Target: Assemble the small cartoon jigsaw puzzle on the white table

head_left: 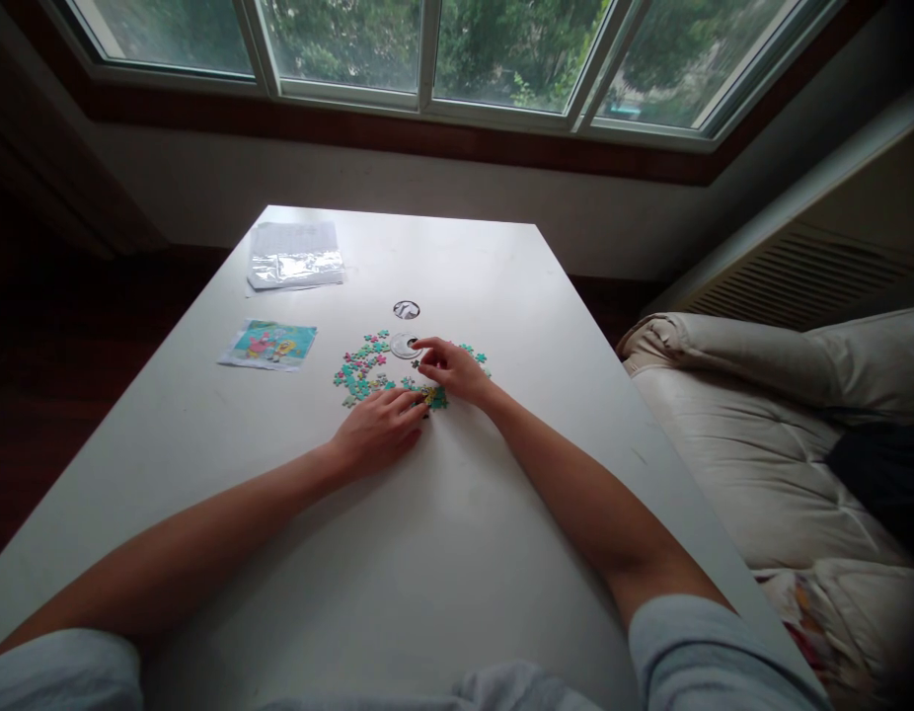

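Small jigsaw puzzle pieces [360, 367] in teal, pink and yellow lie in a loose ring on the white table. At the ring's far side is a round, pale disc [402, 346] with a dark spot on it. My right hand [453, 369] reaches over the ring, its index finger stretched to the disc's dark spot and the thumb apart below. I see nothing held in it. At the near edge of the pieces, my left hand [379, 425] rests low with fingers extended, the fingertips touching yellow and green pieces [436, 397].
Beyond the disc lies a small round, shiny object [406, 309]. A colourful picture sheet [271, 345] is left of the pieces, with a clear plastic packet [295, 255] behind it. The white table [487, 553] stands before a window; a cushioned sofa [730, 444] is on the right.
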